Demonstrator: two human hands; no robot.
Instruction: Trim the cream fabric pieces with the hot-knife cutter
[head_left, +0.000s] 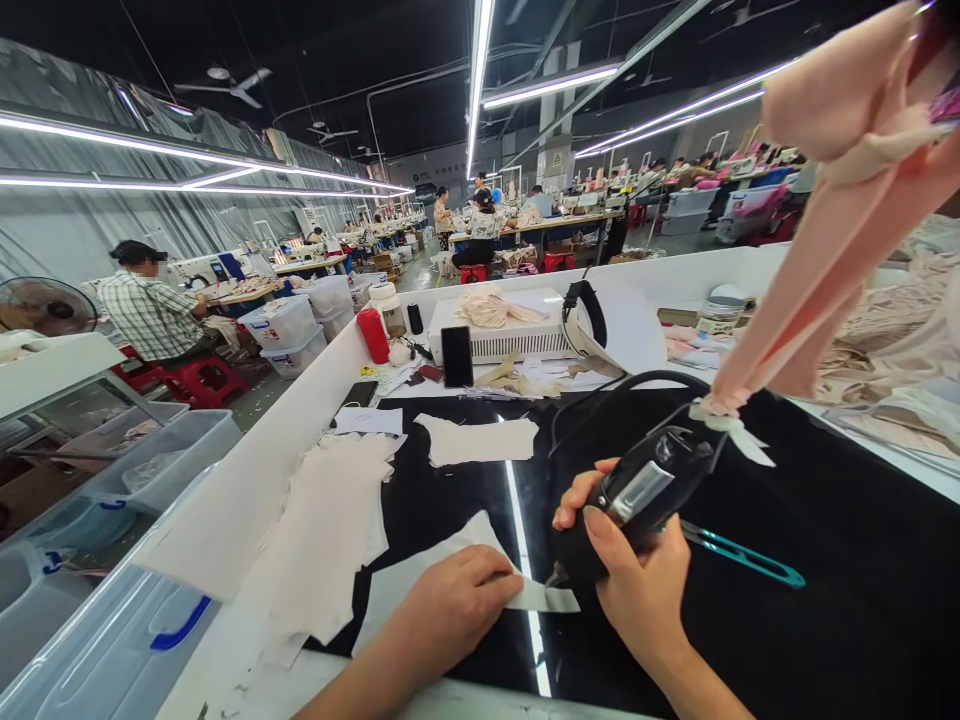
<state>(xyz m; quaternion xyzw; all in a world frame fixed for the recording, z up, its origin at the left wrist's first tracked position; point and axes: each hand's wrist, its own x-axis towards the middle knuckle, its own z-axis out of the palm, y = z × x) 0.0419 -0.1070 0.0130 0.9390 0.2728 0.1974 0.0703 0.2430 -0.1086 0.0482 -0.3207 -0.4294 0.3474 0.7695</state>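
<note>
My right hand is wrapped round a black handheld cutting tool, its lower end beside a narrow strip of pale fabric. On that pale fabric piece lies my left hand, thumb and fingertips pressed together at the strip, left of the tool. The fabric rests on the black table surface. A knotted peach cloth hangs down to the tool's cord. Behind my right hand lies a teal tool. Farther back is a small cream fabric piece.
Stacked cream fabric covers the table's left side. A phone, a white vented box and a red container stand at the back. A seated person is at the left, beyond plastic bins.
</note>
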